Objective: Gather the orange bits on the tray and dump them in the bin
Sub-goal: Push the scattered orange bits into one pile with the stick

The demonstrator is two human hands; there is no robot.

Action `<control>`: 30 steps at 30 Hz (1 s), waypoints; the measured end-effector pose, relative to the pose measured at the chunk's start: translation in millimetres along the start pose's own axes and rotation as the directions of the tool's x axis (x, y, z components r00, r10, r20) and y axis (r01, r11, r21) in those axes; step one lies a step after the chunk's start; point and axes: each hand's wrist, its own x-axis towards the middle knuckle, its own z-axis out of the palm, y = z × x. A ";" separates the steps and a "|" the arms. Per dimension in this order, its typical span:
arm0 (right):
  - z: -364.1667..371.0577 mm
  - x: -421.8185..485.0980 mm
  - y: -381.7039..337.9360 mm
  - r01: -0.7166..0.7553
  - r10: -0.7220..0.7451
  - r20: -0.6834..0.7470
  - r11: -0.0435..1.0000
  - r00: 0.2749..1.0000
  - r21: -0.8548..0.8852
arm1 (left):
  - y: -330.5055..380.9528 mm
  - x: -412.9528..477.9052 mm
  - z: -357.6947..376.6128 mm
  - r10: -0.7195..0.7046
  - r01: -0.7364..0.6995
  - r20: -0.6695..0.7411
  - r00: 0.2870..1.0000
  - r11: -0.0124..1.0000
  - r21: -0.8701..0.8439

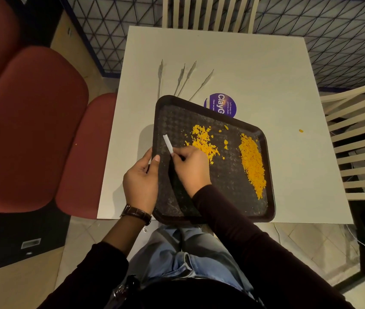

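Nearest us, our right hand [189, 166] pinches a white strip [168, 143] beside the loose orange bits [203, 141]; our left hand [141, 175] grips the tray [270, 197] rim. One heap [252, 163] is gathered, one crumb [301, 130] lies on the worktop [266, 70]; no bin visible.

Dark long sleeves [243, 237] on both arms, near-black with a maroon tint; left one pushed up, bare forearm below the wrist, right one reaching down to the wrist. Brown leather-look watch strap [136, 213] on left wrist, textured, darker buckle end at its right; dial not visible. Light blue faded jeans [183, 253] at lower centre of frame, creased, seam lines visible. Dark top fills bottom centre. Small dark shiny item [123, 288] at waist, lower left of centre; too blurred to identify. Both hands bare: no gloves, no rings seen.
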 end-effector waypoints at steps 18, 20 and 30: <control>-21.8 -24.0 27.6 0.067 -0.063 0.076 0.996 0.995 -0.063 | -5.6 4.6 1.8 -0.030 0.030 -0.017 0.999 0.999 -0.022; -19.2 -37.2 37.1 0.089 -0.081 0.104 0.993 0.991 -0.074 | -4.6 5.3 2.6 -0.031 0.030 -0.020 0.999 0.999 -0.018; -32.1 -5.1 68.5 -0.196 0.194 -0.057 0.979 0.979 -0.046 | -8.6 1.3 2.4 -0.012 0.013 -0.016 1.000 1.000 0.011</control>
